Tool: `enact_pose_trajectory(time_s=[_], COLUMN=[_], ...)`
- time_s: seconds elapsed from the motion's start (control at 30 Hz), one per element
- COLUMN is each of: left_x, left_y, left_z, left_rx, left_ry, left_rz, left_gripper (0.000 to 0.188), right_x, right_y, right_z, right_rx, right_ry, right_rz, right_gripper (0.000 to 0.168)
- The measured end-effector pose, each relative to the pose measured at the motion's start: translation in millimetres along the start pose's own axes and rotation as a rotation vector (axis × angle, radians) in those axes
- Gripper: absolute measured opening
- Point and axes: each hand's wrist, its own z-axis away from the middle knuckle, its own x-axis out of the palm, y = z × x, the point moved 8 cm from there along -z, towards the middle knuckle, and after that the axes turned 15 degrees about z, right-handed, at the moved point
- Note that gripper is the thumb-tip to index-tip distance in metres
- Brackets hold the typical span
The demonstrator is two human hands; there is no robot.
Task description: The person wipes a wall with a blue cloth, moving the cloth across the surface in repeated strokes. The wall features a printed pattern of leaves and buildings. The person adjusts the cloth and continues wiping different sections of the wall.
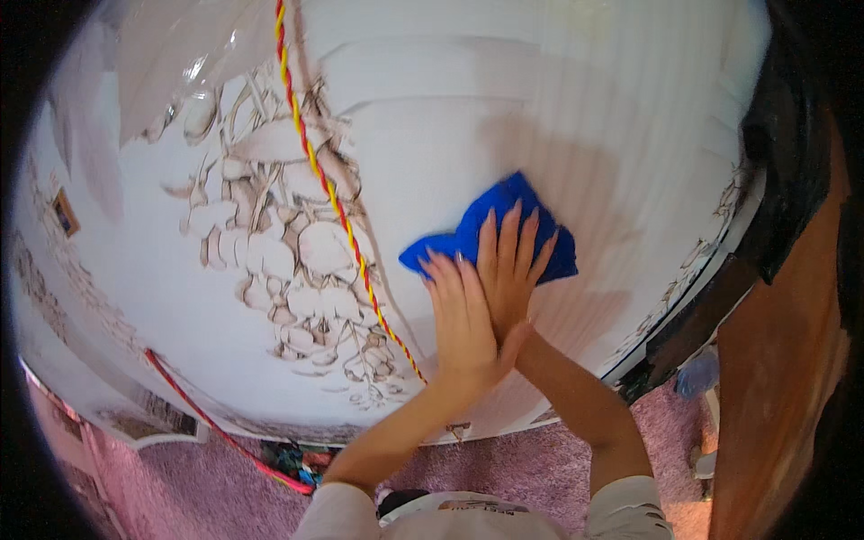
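A blue cloth (557, 253) lies crumpled on a broad white surface (418, 155). My right hand (509, 263) presses it flat with spread fingers. My left hand (466, 324) is slightly blurred and overlaps the right one near the wrist. Its fingertips reach the lower left part of the cloth; whether they hold it I cannot tell. To the left of both hands, brown line drawings of flowers and leaves (327, 250) decorate the white surface. A twisted red and yellow cord (331, 192) runs diagonally across it, close to the left hand.
A second, red cord (202, 412) crosses the lower left edge. Glossy clear plastic (196, 57) covers the upper left. Black material (786, 155) and a brown wooden panel (776, 418) border the right. Purple carpet (223, 493) shows below, with a multicoloured bundle (290, 455).
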Motion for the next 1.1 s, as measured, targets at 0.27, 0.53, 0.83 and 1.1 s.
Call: enact_pose_trajectory(time_s=[0.27, 0.53, 0.83, 1.1], left_x=[-72.0, -20.3, -48.0, 1.3], left_y=[28.1, -34.6, 42.7, 4.7], left_z=[-101.6, 18.8, -104.1, -33.2], left_rx=[0.118, -0.052, 0.213, 0.088], left_ry=[0.25, 0.11, -0.013, -0.188], left_rz=[-0.322, -0.235, -0.138, -0.162], left_gripper=[0.09, 0.097, 0.09, 0.095], right_x=[-16.2, 13.8, -24.8, 8.1], right_y=[-16.3, -39.3, 17.4, 26.8], right_z=[-91.9, 65.7, -87.7, -1.4], right_rx=[-0.254, -0.288, 0.003, -0.027], right_ry=[0.028, -0.069, -0.017, 0.013], right_rz=[-0.056, 0.014, -0.256, -0.102], right_gripper=[0.053, 0.051, 0.057, 0.052])
